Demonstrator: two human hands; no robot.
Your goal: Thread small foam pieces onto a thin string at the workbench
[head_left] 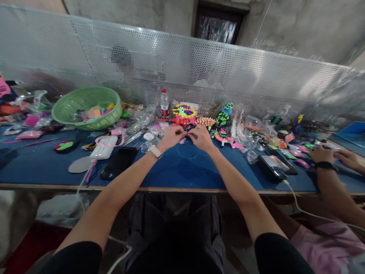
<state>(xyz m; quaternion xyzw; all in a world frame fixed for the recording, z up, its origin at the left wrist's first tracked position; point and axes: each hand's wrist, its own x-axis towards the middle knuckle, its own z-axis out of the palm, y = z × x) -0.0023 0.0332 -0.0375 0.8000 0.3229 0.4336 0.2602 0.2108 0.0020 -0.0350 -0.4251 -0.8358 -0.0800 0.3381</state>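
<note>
1. Left hand (174,137) and right hand (203,138) are meeting fingertip to fingertip, both pinching a small dark piece (188,128); fingers are hiding most of it, shape unclear.
2. That piece is sitting right in the grip, just above the blue tabletop (185,175).
3. Directly beyond the grip, a red figure (182,121) is lying near an orange-brown spiky figure (205,121); a yellow-and-purple piece (185,111) is showing behind them.
4. Just right of the grip, a pink-and-green figure (224,137) is lying near the right hand; a green-and-black figure (223,118) is resting behind it.
5. Beyond the grip, slightly left, a red-capped bottle (164,102) is standing upright.
6. Left of the grip, a dark phone (119,163) is lying near a white block (103,147); farther off, a green basket (105,121) is holding colourful pieces.
7. Well right of the grip, a black device (272,168) is lying flat; past it, a co-worker's hands (322,153) are reaching among small pieces.
</note>
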